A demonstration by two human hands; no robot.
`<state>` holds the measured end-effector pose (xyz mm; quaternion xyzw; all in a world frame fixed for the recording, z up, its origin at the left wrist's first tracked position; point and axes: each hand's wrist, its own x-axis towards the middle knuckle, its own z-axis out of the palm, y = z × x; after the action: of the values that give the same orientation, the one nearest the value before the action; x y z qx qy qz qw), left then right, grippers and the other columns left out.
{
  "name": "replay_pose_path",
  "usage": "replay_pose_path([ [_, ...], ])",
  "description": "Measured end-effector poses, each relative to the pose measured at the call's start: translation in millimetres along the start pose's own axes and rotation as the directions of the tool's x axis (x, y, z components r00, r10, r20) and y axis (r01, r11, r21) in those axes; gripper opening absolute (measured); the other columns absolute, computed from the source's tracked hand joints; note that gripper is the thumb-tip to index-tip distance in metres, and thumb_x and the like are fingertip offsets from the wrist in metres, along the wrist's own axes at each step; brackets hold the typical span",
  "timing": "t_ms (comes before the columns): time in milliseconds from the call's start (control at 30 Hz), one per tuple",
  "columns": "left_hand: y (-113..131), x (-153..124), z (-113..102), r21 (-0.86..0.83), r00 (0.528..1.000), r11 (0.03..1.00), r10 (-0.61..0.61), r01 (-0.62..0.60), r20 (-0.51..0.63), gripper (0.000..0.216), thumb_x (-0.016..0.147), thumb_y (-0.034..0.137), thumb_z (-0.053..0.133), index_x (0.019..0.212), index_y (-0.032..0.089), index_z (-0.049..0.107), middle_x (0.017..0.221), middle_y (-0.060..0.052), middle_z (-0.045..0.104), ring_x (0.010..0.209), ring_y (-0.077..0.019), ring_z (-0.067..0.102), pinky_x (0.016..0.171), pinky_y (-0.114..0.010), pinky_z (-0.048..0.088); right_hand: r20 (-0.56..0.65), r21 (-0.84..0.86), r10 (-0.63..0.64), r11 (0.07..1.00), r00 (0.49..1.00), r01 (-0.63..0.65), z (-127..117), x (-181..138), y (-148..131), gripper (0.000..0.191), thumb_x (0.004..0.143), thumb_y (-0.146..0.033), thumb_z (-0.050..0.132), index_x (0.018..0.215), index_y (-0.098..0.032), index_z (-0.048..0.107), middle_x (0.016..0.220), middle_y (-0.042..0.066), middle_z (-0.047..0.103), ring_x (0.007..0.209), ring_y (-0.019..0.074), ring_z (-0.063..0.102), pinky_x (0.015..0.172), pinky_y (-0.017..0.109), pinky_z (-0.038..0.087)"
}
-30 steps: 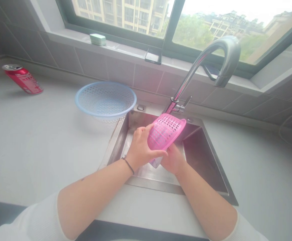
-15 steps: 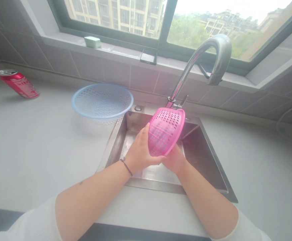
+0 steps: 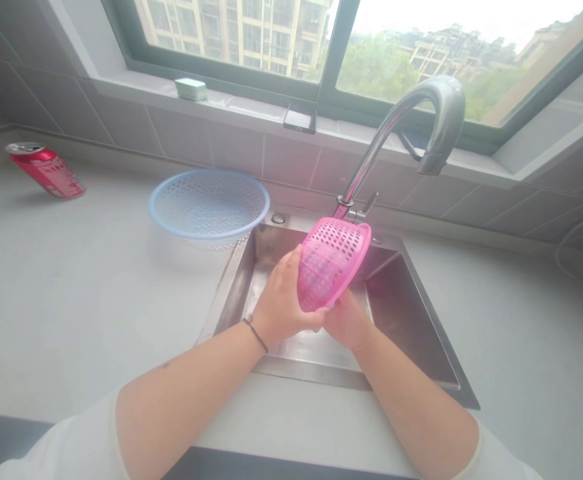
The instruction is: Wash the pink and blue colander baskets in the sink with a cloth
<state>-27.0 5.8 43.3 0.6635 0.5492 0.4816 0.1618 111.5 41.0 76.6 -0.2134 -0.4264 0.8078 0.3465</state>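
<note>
left of the sink [image 3: 406, 320], by its back corner, stands the blue basket [image 3: 206, 236]; the person does well to keep the left arm clear of it. the left hand [image 3: 282, 300], above the left part of the sink, curves round the outside of the pink basket [image 3: 332, 233], fingers on the wall and thumb along the lower rim. it seems to be the steadying hand, so a broad hold on the wall should serve better than a pinch of the rim. the pink basket is held over the middle of the sink, a good place for any drips. the right hand [image 3: 350, 323], above the sink too, has its fingers hidden behind the rim; whether it grips the pink basket or something else cannot be told. if it works on the inside, slow, even passes against the steady left hand would likely go best. behind the sink rises the tap [image 3: 450, 127], best not knocked.

the pink basket is bright, apparently plastic, and tipped, its opening facing right. its wall is pierced by small holes, with bluish patches showing through, too blurred to name; right of it runs a smooth rim.
</note>
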Motion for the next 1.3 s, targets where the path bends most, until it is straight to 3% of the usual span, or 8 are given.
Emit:
replay_pose_path([
  [100, 0, 1, 0, 0.001, 0.999, 1.0, -0.017, 0.017, 0.033, 0.114, 0.068, 0.042, 0.08, 0.159, 0.021, 0.015, 0.157, -0.021, 0.038, 0.147, -0.0407, 0.039, 0.121, -0.063, 0.032, -0.033, 0.035, 0.036, 0.999, 0.999, -0.035, -6, 0, -1, 0.042, 0.099, -0.052, 0.054, 0.131, -0.029, 0.067, 0.147, 0.003, 0.062, 0.139, 0.0247, 0.056, 0.123, 0.046, 0.039],
  [300, 2, -2, 4, 0.009, 0.99, 0.992, 0.127, -0.128, 0.063, 0.115, 0.069, 0.042, 0.081, 0.16, 0.02, 0.014, 0.158, -0.021, 0.037, 0.15, -0.0402, 0.035, 0.123, -0.059, 0.031, -0.072, 0.139, -0.054, 0.988, 0.996, 0.064, -19, -1, -12, 0.051, 0.099, -0.061, 0.044, 0.133, -0.029, 0.066, 0.143, 0.002, 0.065, 0.134, 0.0269, 0.059, 0.118, 0.053, 0.043],
  [500, -2, -1, 2, -0.003, 0.999, 0.999, -0.035, 0.035, 0.032, 0.116, 0.068, 0.042, 0.081, 0.159, 0.017, 0.015, 0.158, -0.023, 0.037, 0.149, -0.0412, 0.035, 0.123, -0.062, 0.03, -0.044, 0.024, 0.049, 0.999, 0.998, -0.048, -7, -1, -1, 0.048, 0.094, -0.058, 0.06, 0.13, -0.027, 0.069, 0.147, 0.003, 0.062, 0.14, 0.0254, 0.055, 0.124, 0.045, 0.038],
  [633, -4, 2, -2, -0.036, 0.993, 0.993, -0.106, 0.108, 0.048, 0.111, 0.072, 0.049, 0.08, 0.159, 0.018, 0.019, 0.16, -0.023, 0.034, 0.151, -0.0412, 0.033, 0.123, -0.063, 0.026, -0.034, 0.065, 0.148, 0.987, 0.988, -0.146, -9, -1, 2, 0.05, 0.096, -0.061, 0.055, 0.129, -0.027, 0.07, 0.143, 0.005, 0.065, 0.137, 0.0264, 0.058, 0.122, 0.048, 0.04],
  [900, -2, 2, -1, -0.125, 0.978, 0.983, -0.108, 0.131, 0.177, 0.13, 0.062, 0.051, 0.09, 0.162, 0.026, 0.011, 0.165, -0.021, 0.029, 0.154, -0.0425, 0.028, 0.123, -0.065, 0.025, -0.061, 0.137, 0.053, 0.99, 0.997, -0.044, -17, -1, -4, 0.056, 0.098, -0.066, 0.041, 0.127, -0.027, 0.069, 0.144, 0.005, 0.064, 0.138, 0.0271, 0.056, 0.121, 0.051, 0.04],
  [1033, -3, 1, -1, -0.207, 0.988, 0.972, -0.082, 0.109, 0.132, 0.116, 0.065, 0.06, 0.086, 0.159, 0.025, 0.026, 0.159, -0.019, 0.039, 0.149, -0.0408, 0.036, 0.123, -0.06, 0.028, -0.072, 0.136, 0.044, 0.99, 0.996, -0.034, -19, -1, -3, 0.056, 0.098, -0.066, 0.04, 0.125, -0.027, 0.07, 0.138, 0.007, 0.068, 0.132, 0.029, 0.061, 0.117, 0.054, 0.043],
  [1167, -14, 5, -2, -0.396, 0.956, 0.872, -0.286, 0.287, 0.064, 0.074, 0.091, 0.069, 0.056, 0.147, 0.021, 0.045, 0.151, -0.017, 0.049, 0.143, -0.033, 0.046, 0.121, -0.053, 0.032, -0.114, 0.149, 0.057, 0.988, 0.992, -0.039, -25, -5, -10, 0.054, 0.095, -0.063, 0.044, 0.122, -0.025, 0.071, 0.127, 0.008, 0.073, 0.125, 0.0307, 0.065, 0.115, 0.056, 0.044],
  [1300, -33, 8, -1, -0.489, 0.816, 0.7, -0.576, 0.521, 0.046, 0.07, 0.096, 0.073, 0.041, 0.142, 0.021, 0.046, 0.158, -0.018, 0.042, 0.152, -0.0318, 0.034, 0.125, -0.055, 0.021, -0.135, 0.227, -0.013, 0.973, 0.991, 0.044, -29, -13, -28, 0.039, 0.098, -0.05, 0.043, 0.111, -0.028, 0.074, 0.111, 0.003, 0.078, 0.115, 0.0292, 0.07, 0.111, 0.056, 0.045],
])
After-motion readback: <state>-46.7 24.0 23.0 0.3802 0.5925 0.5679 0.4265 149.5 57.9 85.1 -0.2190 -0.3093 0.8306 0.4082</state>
